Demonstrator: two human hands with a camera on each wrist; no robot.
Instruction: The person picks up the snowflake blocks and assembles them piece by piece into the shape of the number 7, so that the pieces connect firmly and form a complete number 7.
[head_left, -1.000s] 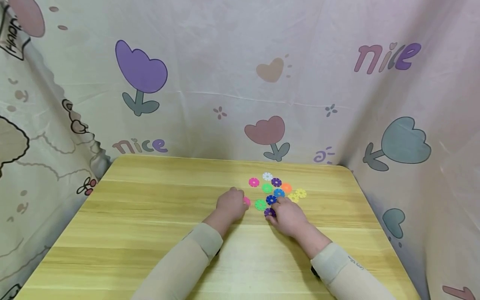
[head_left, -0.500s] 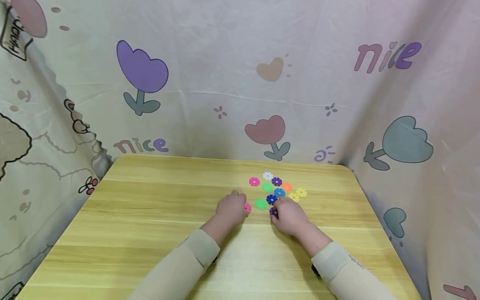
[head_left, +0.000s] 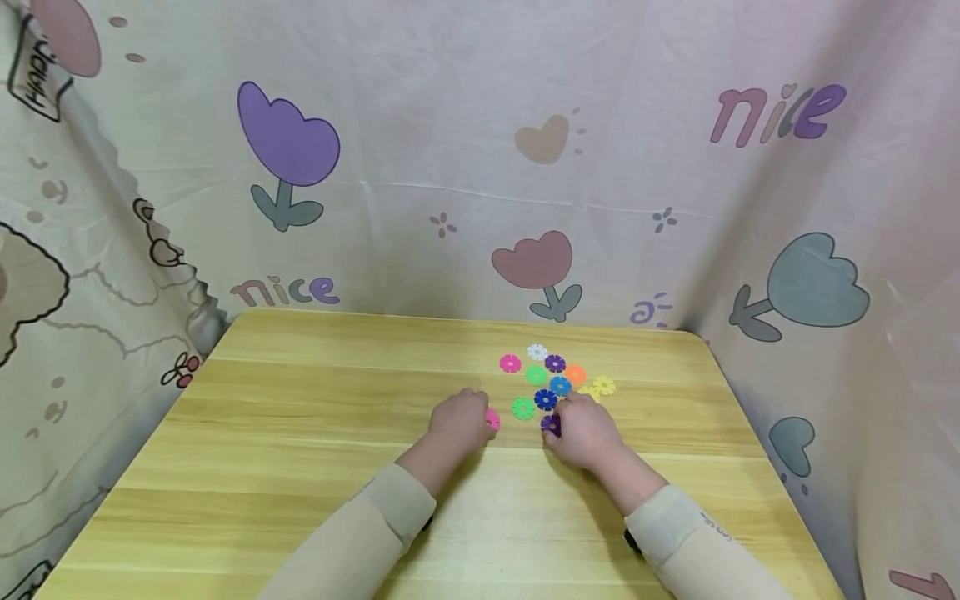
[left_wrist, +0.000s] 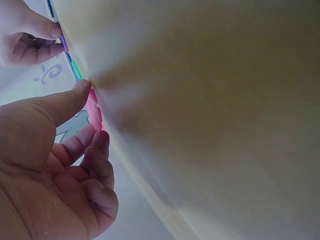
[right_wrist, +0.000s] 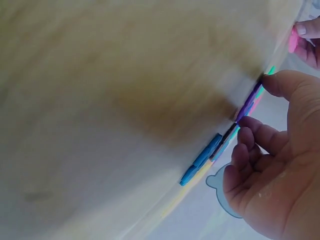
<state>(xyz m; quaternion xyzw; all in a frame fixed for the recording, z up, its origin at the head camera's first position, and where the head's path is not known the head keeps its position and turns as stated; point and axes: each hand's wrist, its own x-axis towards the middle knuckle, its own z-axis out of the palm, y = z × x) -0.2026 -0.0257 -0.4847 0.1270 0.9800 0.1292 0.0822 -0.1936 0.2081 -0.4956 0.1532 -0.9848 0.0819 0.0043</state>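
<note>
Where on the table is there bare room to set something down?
Widest: the table between its left edge and the left hand. Also bare: between the right hand and the table's right edge, and between the sleeves. Crowded: around the colorful discs, just beyond and between the hands.

Both sleeved arms [head_left: 348, 533] extended forward, angled inward.
Left hand [head_left: 459, 422], right hand [head_left: 587, 431] apart; each pinching, thumb [left_wrist: 70, 104] opposite bent fingers [left_wrist: 98, 164].
</note>
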